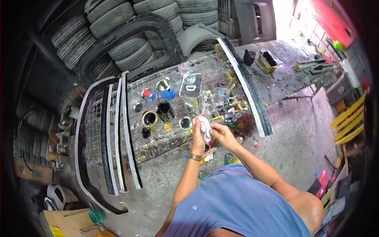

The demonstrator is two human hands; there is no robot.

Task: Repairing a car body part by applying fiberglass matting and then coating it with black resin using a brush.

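Note:
A crumpled white rag (205, 128) is between my hands, in front of the table's near edge. My left hand (197, 138), with a watch on the wrist, is closed around its left side. From the right, my right hand (223, 136) pinches the rag's edge with bent fingers. Just beyond the hands stands a tall rectangular metal tin (191, 91). Left of it are an open can of black paint (152, 121), a dark cup (165, 110), an open blue can (166, 91) and a small blue can with a red cap (148, 94). A round lid (185, 123) with dark contents lies nearest my left hand.
Long black-and-white trim strips (123, 130) overhang the table's left side, and another strip (248, 91) crosses its right side. Tires (132, 51) are stacked behind, with a black frame panel (118, 37) before them. A yellow slatted rack (349, 118) stands far right.

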